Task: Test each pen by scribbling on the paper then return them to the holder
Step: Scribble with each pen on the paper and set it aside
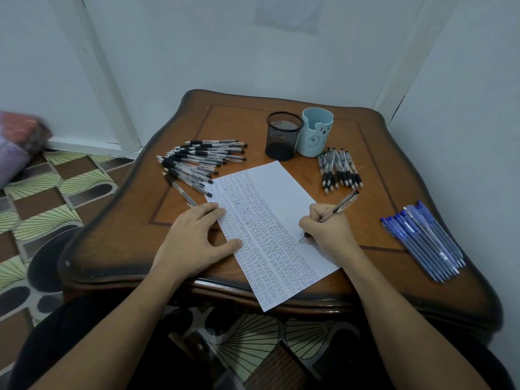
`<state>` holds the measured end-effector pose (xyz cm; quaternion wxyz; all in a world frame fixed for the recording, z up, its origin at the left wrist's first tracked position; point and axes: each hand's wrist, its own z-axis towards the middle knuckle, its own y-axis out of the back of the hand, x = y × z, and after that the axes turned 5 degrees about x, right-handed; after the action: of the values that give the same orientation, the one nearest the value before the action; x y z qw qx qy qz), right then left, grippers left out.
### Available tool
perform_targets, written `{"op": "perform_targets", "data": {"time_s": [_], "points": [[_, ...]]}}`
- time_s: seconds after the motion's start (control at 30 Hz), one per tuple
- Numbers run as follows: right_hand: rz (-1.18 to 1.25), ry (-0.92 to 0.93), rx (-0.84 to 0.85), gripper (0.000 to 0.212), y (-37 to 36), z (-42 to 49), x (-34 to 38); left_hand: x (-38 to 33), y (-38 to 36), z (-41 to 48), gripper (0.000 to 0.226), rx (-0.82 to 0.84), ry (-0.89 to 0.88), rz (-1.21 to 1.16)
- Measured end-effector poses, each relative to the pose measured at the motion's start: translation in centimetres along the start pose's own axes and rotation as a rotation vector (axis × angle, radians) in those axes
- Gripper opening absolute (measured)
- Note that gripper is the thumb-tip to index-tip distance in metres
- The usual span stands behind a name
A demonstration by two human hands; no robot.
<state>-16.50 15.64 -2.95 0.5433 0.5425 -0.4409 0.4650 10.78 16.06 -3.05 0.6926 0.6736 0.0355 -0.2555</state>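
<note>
**Asker:** What sits nearest the camera?

**Describer:** Two bare forearms [126, 305] reach up from a dark-clothed lap onto a wooden table [239, 122]. A sheet of paper [281, 190] lies slantwise between the hands, its near corner hanging over the table's edge.

**Asker:** How far along does the pen testing look?

**Describer:** Probably partway. Dense rows of small scribbles cover most of the paper, and only a strip along its right side is blank. No pen stands up out of either the black mesh holder [284, 136] or the pale blue bear-faced holder [316, 133] touching it at the back, so returning the pens appears to be left to do. A large heap of black-grip pens [199, 161] lies at the left and a small cluster of pens [339, 170] sits just in front of the holders. A row of blue pens [425, 240] lies at the far right. Which of them have been tested cannot be told.

**Asker:** And the hands?

**Describer:** The left hand [194, 240] lies flat, its fingers straight and its thumb spread, pressing on the paper's left edge. The right hand [329, 229] curls its fingers around a pen [344, 203] in a writing grip. The tip touches the paper at the edge of the scribbles, and the barrel slants up and away to the right.
</note>
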Motion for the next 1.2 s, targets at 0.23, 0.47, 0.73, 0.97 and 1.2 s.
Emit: {"op": "perform_targets", "data": {"time_s": [0.23,0.47,0.73,0.97,1.2], "points": [[-0.035,0.007,0.022,0.051,-0.2,0.0,-0.5,-0.1,0.0,0.0,0.097,0.001,0.0,-0.003],[0.165,-0.042,-0.109,0.044,0.8,0.5,0.6,-0.1,0.1,0.0,0.097,0.002,-0.005,-0.002],[0.303,-0.127,-0.113,0.052,0.8,0.5,1.3,-0.1,0.1,0.1,0.097,0.015,0.002,0.007],[0.071,-0.153,-0.129,0.039,0.2,0.7,1.5,0.0,0.1,0.1,0.099,0.03,0.002,0.011],[0.068,-0.281,-0.081,0.034,0.2,1.6,2.8,0.2,0.1,0.0,0.098,0.031,-0.001,0.004]]}}
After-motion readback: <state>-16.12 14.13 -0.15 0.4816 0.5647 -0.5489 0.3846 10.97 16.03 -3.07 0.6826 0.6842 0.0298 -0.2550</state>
